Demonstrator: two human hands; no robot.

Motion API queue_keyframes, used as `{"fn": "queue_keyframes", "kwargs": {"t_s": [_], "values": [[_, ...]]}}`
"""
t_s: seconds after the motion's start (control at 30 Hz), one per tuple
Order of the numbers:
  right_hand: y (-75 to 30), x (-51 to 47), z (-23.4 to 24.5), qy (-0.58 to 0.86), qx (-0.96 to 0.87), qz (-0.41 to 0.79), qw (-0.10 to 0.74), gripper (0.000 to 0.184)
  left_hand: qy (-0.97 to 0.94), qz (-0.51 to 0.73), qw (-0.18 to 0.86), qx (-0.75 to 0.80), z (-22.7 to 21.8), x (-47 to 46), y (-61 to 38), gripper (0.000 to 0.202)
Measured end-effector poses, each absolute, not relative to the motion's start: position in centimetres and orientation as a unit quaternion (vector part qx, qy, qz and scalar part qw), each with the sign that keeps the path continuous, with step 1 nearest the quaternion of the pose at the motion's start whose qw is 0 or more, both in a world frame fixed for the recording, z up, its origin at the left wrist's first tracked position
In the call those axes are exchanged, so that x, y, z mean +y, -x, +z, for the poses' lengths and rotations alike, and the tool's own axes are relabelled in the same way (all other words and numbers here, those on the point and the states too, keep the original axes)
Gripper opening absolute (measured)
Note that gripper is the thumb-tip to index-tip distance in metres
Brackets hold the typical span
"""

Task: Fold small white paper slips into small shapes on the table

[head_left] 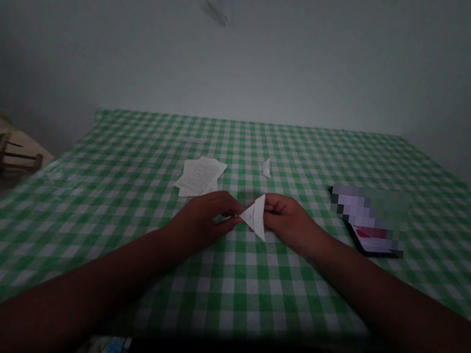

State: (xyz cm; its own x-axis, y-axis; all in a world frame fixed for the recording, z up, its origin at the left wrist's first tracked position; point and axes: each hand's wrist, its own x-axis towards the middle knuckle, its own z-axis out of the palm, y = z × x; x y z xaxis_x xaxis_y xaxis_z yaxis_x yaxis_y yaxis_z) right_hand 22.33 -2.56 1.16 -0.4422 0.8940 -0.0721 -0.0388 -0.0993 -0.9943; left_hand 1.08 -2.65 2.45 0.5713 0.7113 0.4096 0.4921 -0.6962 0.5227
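A small white paper folded into a triangle (256,216) is held between both hands just above the green checked tablecloth (221,289). My left hand (204,218) pinches the triangle's left corner with fingers closed. Holding its right side, my right hand (288,220) has its fingers curled round the paper's edge. Both forearms reach in from the bottom of the view.
A small stack of printed white sheets (200,177) lies behind my left hand. A little paper scrap (266,168) lies further back. A phone (370,219) rests on the cloth to the right. A bare wall rises behind the table; wooden furniture (1,156) stands at far left.
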Motion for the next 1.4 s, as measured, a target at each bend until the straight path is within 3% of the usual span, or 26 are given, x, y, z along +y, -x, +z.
{"fn": "queue_keyframes", "kwargs": {"t_s": [0.2,0.43,0.97,1.13,1.27,1.4], "values": [[-22.3,-2.4,0.9,0.372,-0.551,0.649,0.369,0.012,-0.869,0.316,0.178,0.335,2.5,-2.6,-0.9,0.005],[-22.6,-2.0,0.1,0.368,-0.511,0.671,0.392,0.024,-0.853,0.312,0.207,0.363,2.4,-2.4,-0.7,0.007],[-22.3,-2.3,0.2,0.374,-0.495,0.686,0.381,0.024,-0.886,0.327,0.128,0.303,2.3,-2.6,-1.0,0.008],[-22.4,-2.2,0.6,0.379,-0.461,0.698,0.395,0.02,-0.878,0.325,0.153,0.317,2.5,-2.6,-0.8,0.007],[-23.3,-1.9,1.0,0.337,-0.46,0.698,0.433,0.037,-0.857,0.328,0.18,0.353,3.0,-2.5,-0.8,0.007],[-24.4,-2.0,1.4,0.267,-0.623,0.62,0.396,0.067,-0.846,0.321,0.2,0.377,3.2,-2.6,-0.8,0.008]]}}
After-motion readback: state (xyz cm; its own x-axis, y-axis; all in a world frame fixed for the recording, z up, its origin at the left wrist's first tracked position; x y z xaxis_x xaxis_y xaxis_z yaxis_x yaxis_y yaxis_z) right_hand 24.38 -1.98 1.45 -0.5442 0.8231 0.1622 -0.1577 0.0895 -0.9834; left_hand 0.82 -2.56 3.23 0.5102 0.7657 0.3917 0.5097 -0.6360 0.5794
